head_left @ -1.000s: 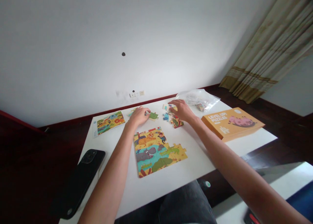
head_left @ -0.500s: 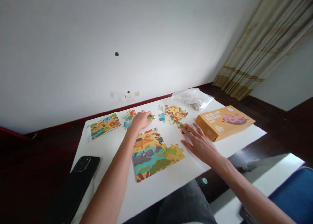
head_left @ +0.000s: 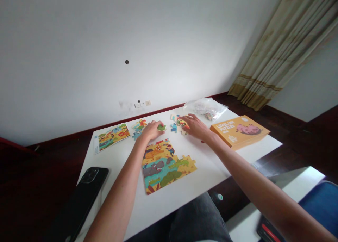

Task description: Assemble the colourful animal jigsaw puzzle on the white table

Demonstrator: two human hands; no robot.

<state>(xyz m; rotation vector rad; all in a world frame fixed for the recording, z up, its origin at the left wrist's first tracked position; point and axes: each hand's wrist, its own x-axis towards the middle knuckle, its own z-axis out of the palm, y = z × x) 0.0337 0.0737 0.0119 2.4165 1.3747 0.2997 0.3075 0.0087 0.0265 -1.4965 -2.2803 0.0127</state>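
Head view; clock is centred on the joined section, 12 toward the white wall [head_left: 163,41]. The flat, brightly printed, partly joined jigsaw section [head_left: 163,169] lies on the white rectangular table [head_left: 208,169], right in front of you.

Your left hand [head_left: 153,130] is at 12, just beyond the section's far edge: back of the hand up, fingers curled, thumb and forefinger pinching a small green jigsaw piece [head_left: 161,128]. Left forearm runs up from 7, beside the section's left edge.

Your right hand [head_left: 194,125] is at 1, palm down, fingers loosely spread over a heap of loose multicoloured jigsaw pieces [head_left: 173,127]; not closed round anything you can see, contact can't tell. Right forearm comes in from 4, wrist close to the orange cardboard puzzle box [head_left: 240,131] at 2, along the table's right side.

Second cluster of blue-and-orange loose pieces [head_left: 137,132] at 11, left of your left hand. Glossy printed picture card [head_left: 113,137] at 10, by the left edge. Black phone [head_left: 84,196] at 8, same edge. Clear plastic bag [head_left: 206,108] at 1, by the far edge.

Room: white tabletop shows from section to near edge, also between its stepped, knobbed right side and your right forearm.
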